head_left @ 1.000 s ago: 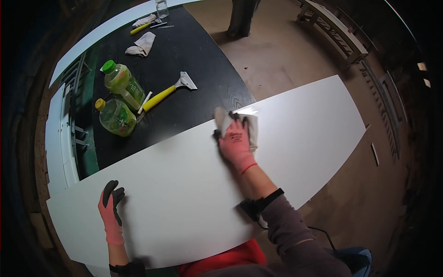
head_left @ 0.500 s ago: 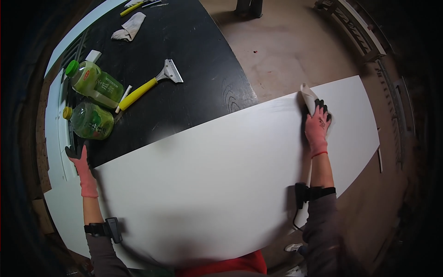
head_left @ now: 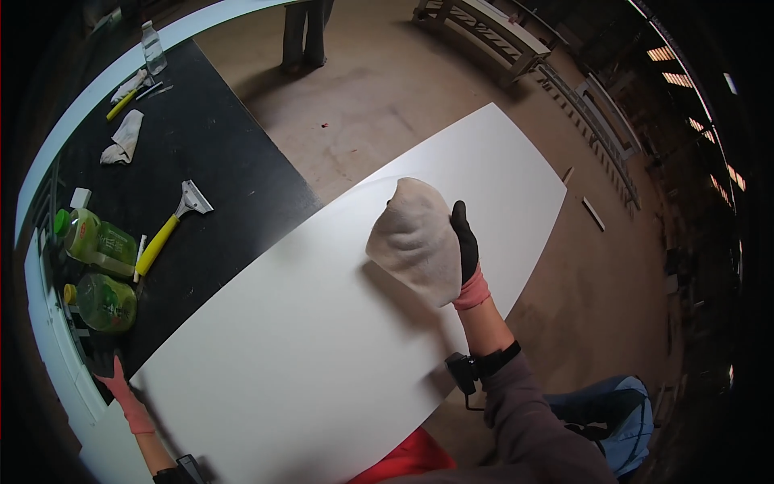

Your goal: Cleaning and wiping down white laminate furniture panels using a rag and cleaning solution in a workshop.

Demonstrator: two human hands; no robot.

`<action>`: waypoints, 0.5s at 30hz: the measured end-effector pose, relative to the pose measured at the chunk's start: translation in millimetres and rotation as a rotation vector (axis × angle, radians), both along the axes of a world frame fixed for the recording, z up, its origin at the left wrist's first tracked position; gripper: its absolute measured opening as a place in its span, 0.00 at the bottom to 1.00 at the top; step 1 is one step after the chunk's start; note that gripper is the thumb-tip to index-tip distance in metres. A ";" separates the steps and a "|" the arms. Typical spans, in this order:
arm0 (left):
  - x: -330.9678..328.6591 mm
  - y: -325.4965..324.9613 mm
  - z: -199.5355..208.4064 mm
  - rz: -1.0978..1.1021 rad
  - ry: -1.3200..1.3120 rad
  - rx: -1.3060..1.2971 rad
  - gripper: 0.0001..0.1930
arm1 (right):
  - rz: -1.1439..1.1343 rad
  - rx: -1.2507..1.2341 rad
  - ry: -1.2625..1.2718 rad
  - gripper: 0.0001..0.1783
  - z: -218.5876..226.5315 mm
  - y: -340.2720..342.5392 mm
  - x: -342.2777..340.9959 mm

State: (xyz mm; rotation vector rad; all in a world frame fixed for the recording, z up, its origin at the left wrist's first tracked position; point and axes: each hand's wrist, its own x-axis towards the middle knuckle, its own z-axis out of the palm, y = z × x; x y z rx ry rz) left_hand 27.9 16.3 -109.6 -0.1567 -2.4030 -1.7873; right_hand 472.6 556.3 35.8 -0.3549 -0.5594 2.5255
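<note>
A large white panel (head_left: pixel 290 347) lies slantwise before me, over part of a black board (head_left: pixel 226 161). Above the panel, my right hand (head_left: pixel 468 262), in a pink and black glove, holds up a greyish-white cloth (head_left: pixel 413 242). The cloth hangs spread out and hides most of the fingers; one black-coated digit shows beside it. My left hand (head_left: pixel 121 385), gloved alike, rests at the panel's left edge, just below two green bottles. Its fingers look apart with nothing in them, though the dark fingertips blend into the black surface.
On the black board are a yellow-handled scraper (head_left: pixel 165 238), a green-capped bottle (head_left: pixel 97 244), a yellow-capped bottle (head_left: pixel 105 302), a crumpled cloth (head_left: pixel 125 139) and a clear bottle (head_left: pixel 153 48). A person's legs (head_left: pixel 305 36) stand beyond. A bench (head_left: pixel 484 32) stands farther back.
My right hand has lifted off the panel with the cloth, turning over and moving left. The view has swung right. My left hand stays at the panel's left edge.
</note>
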 end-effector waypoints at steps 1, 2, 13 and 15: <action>2.2 1.5 0.4 -0.009 0.039 -0.034 0.40 | 0.027 -0.009 -0.026 0.35 8.3 -14.3 -2.3; 14.4 20.1 10.3 0.039 0.029 -0.067 0.41 | 0.054 -0.017 -0.056 0.35 11.5 -26.5 -2.7; 317.7 173.2 153.0 -1.122 -0.186 -0.260 0.49 | 0.502 0.700 -0.658 0.36 22.6 -201.4 -59.9; 327.4 182.3 151.5 -0.904 -0.540 -0.045 0.35 | 0.576 0.766 -0.579 0.35 16.0 -213.3 -68.0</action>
